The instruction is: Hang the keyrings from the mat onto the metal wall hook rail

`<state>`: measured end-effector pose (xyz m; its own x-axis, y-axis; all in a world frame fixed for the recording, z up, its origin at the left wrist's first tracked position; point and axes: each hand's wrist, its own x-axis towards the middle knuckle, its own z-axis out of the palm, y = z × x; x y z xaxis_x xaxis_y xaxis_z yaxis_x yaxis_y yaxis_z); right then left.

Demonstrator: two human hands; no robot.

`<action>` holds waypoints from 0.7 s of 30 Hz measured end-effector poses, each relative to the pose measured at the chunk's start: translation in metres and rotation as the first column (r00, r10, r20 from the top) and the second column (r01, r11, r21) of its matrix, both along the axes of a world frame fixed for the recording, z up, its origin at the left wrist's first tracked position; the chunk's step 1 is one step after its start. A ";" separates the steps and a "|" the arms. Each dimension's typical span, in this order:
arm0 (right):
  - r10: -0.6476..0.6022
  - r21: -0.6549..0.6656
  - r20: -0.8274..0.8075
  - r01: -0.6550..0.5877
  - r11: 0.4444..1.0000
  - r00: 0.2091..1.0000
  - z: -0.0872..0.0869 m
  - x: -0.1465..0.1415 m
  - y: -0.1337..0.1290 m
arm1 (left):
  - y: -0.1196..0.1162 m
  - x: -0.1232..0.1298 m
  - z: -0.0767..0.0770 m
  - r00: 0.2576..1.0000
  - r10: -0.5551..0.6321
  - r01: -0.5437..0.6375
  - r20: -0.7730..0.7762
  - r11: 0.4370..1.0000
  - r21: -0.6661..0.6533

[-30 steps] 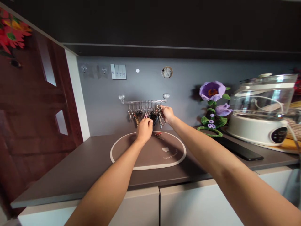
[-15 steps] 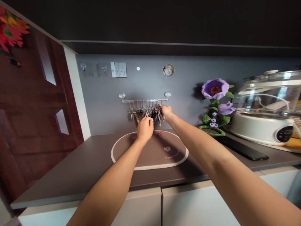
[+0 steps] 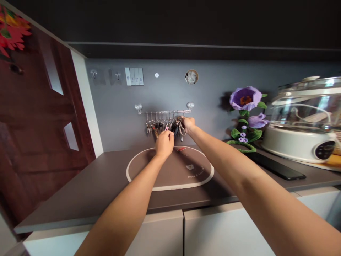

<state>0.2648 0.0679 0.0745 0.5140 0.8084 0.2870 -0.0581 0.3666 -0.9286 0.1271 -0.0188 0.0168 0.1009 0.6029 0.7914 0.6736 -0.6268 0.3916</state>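
Touching metal keys (image 3: 181,131), right hand (image 3: 189,125), slim rail (image 3: 165,112), oval mat (image 3: 173,174)

Both bare arms reach far forward; the left hand (image 3: 164,143) is closed in a pinch, the right hand (image 3: 189,126) curled, higher.

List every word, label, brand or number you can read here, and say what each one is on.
"Have": my best reading of the first word on the brown oval mat with the white rim; the words after it are too blurred.
Faint print on the mat's front rim: too small.
Marks on the pale four-section wall panel: too small.
Markings on the round black control panel of the white appliance: too blurred.
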 end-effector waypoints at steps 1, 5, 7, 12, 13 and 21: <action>-0.004 -0.009 0.013 0.004 1.000 1.000 0.000 -0.001 0.000 | 0.000 0.000 0.000 1.000 0.001 -0.001 -0.002 1.000 -0.002; 0.010 -0.015 -0.012 -0.010 1.000 1.000 0.001 -0.003 -0.003 | -0.001 -0.001 0.001 1.000 0.000 0.000 -0.011 1.000 -0.011; 0.020 -0.001 -0.041 -0.020 1.000 0.999 0.002 -0.002 -0.005 | -0.001 -0.001 0.000 1.000 -0.002 0.002 -0.012 1.000 -0.013; -0.001 -0.001 -0.054 0.001 1.000 0.999 0.001 -0.001 -0.003 | -0.001 0.000 0.000 1.000 -0.001 0.001 -0.010 1.000 -0.007; -0.005 -0.002 -0.054 0.005 1.000 0.999 0.001 -0.001 -0.002 | -0.001 0.000 0.000 1.000 -0.001 0.001 -0.010 1.000 -0.004; 0.047 0.002 -0.092 -0.047 0.999 0.995 -0.008 -0.002 -0.008 | -0.002 -0.001 0.000 1.000 0.014 -0.014 -0.025 1.000 0.013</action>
